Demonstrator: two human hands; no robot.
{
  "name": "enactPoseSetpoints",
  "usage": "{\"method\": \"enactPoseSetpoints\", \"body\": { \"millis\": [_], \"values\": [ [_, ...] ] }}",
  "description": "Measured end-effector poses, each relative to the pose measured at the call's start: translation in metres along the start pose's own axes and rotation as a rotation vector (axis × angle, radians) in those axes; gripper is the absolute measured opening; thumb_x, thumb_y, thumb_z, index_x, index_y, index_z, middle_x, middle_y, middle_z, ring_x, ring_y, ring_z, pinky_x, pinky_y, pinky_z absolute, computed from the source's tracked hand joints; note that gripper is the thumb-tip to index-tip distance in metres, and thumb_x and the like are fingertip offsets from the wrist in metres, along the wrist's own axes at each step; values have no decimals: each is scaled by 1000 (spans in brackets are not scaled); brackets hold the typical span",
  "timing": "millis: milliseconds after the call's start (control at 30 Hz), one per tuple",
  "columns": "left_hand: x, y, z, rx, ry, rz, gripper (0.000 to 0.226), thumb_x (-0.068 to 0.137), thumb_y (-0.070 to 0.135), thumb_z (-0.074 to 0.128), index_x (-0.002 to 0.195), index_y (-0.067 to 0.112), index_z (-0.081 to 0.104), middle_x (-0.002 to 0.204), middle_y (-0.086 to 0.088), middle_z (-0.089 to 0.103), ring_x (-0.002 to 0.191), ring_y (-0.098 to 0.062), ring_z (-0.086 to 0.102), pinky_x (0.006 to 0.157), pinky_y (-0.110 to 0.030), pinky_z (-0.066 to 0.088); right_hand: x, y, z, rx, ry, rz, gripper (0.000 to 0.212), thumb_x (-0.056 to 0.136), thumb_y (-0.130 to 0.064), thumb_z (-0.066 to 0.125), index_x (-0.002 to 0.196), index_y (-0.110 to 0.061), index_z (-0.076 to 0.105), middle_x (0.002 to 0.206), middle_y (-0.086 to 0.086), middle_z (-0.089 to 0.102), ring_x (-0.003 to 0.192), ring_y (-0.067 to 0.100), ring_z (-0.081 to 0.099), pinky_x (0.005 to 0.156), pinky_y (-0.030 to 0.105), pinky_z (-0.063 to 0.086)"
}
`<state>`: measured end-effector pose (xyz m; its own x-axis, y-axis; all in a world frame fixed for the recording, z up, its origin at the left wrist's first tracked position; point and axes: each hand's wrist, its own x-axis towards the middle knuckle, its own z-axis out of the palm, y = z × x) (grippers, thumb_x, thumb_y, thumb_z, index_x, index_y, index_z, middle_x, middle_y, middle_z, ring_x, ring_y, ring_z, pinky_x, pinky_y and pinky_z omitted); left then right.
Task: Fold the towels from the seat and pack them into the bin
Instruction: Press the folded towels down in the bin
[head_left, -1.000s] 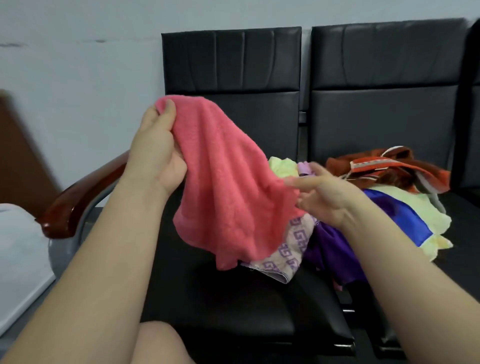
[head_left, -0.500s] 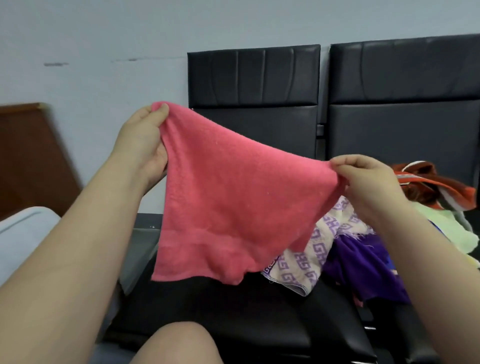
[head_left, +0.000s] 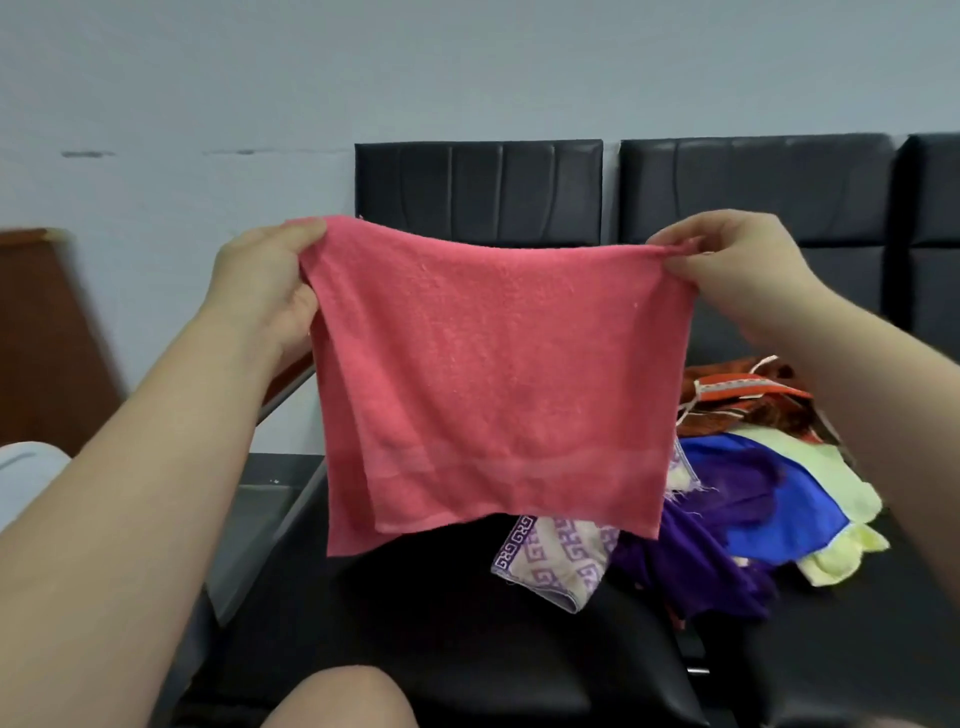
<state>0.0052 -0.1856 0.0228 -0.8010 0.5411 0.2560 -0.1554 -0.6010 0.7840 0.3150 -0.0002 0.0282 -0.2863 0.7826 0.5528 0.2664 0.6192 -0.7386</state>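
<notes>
The black seat (head_left: 467, 649) is my reference. The heap of unfolded towels (head_left: 727, 519) lies on its right part. Above its left part the pink towel (head_left: 493, 374) hangs spread in the air, clear of the cushion. Its long axis runs level, left to right along the taut top edge, and the free hem droops toward the seat. My left hand (head_left: 265, 280) grips the corner at the seat's left side and my right hand (head_left: 727, 260) pinches the corner above the heap. Both are level and equally near, so I judge the fold means carrying one corner straight across to the other
</notes>
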Motion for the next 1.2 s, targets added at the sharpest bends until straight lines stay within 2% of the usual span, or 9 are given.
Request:
{"method": "enactPoseSetpoints", "body": {
  "millis": [200, 267, 367, 500, 567, 700, 900, 1067, 1200],
  "values": [
    [-4, 11, 7, 173, 17, 52, 51, 87, -12, 66, 132, 2, 49, 121, -25, 61, 99, -27, 71, 81, -34, 62, 18, -12, -17, 153, -17, 112, 38, 79, 4, 65, 103, -24, 77, 101, 3, 72, 88, 15, 65, 81, 25, 56],
    [-4, 15, 6, 215, -12, 36, 57, 87, -12, 66, 134, 13, 45, 122, -20, 58, 101, -24, 71, 82, -33, 61, 20, -16, -20, 297, -47, 198, 43, 78, 8, 60, 106, -20, 76, 108, 6, 71, 98, 16, 64, 77, 24, 53],
    [-4, 15, 4, 329, -108, 42, 52, 88, -10, 65, 136, 8, 54, 122, -14, 62, 96, -17, 70, 76, -25, 58, 19, -12, -21, 485, -162, 311, 57, 74, 11, 46, 116, -16, 72, 118, 5, 65, 109, 14, 61, 76, 22, 52],
    [-4, 9, 3, 432, -141, 57, 39, 87, -8, 66, 122, 9, 68, 111, -8, 70, 90, -16, 71, 74, -25, 57, 10, -2, -22, 742, -376, 342, 45, 81, 7, 41, 115, -13, 61, 98, -2, 59, 81, 9, 55, 67, 18, 46],
    [-2, 6, 0, 457, -112, 63, 33, 87, -6, 67, 115, 11, 72, 105, -6, 72, 90, -16, 71, 77, -28, 59, 6, 5, -18, 837, -351, 385, 33, 87, -2, 52, 116, -10, 64, 96, 0, 64, 82, 11, 58, 77, 22, 48],
    [3, 1, -6, 414, -39, 93, 19, 87, -1, 71, 99, 13, 74, 96, -4, 73, 83, -12, 71, 78, -27, 59, 1, 12, -7, 937, -214, 500, 19, 90, -18, 68, 108, -13, 67, 88, -1, 70, 84, 11, 67, 76, 26, 56],
    [12, 4, -14, 424, -6, 123, 19, 87, -2, 70, 100, 12, 75, 97, -5, 73, 88, -14, 72, 75, -23, 57, 3, 10, -4, 817, -316, 681, 29, 90, -2, 62, 116, -13, 68, 118, 5, 65, 90, 11, 63, 79, 22, 57],
    [9, 8, -13, 484, 45, 204, 26, 87, -3, 71, 102, 17, 76, 105, -4, 73, 98, -14, 72, 82, -22, 59, 9, 5, -3, 879, -156, 570, 35, 93, -2, 56, 120, -21, 68, 104, -3, 72, 89, 6, 64, 77, 23, 52],
    [6, 10, -6, 579, 16, 274, 32, 89, -3, 68, 113, 17, 74, 106, -1, 71, 103, -13, 70, 88, -24, 58, 15, -1, -10, 974, -71, 464, 41, 92, 7, 52, 121, -18, 68, 120, 7, 67, 99, 9, 67, 80, 25, 57]
  ]
}}
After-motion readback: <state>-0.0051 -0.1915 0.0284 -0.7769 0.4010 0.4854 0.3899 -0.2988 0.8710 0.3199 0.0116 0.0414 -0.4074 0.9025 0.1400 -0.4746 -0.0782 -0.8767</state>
